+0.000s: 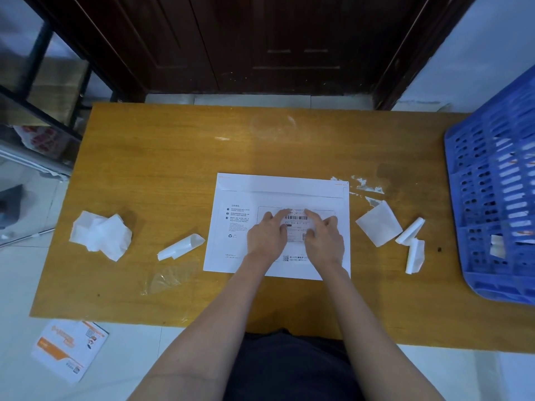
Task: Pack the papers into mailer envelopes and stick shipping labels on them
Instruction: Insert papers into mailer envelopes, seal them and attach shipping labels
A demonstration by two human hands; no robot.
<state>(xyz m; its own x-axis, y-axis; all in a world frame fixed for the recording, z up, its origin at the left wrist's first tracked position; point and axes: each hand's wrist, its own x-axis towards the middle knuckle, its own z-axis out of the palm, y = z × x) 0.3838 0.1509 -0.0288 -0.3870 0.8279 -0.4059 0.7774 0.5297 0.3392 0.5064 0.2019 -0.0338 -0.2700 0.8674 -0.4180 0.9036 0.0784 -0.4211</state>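
Centrally, your left hand (267,235) and right hand (324,238), fingers straight, pressing the shipping label (296,224) flat onto the white mailer envelope (231,244), mid-tabletop (173,146); backing scraps (377,224) just beside.

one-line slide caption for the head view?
Both hands, left and right, press a shipping label onto a white mailer envelope on the table.

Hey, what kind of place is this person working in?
Probably a small makeshift mail-packing spot indoors: a white mailer envelope with a shipping label on a low wooden table, beside a blue plastic crate.
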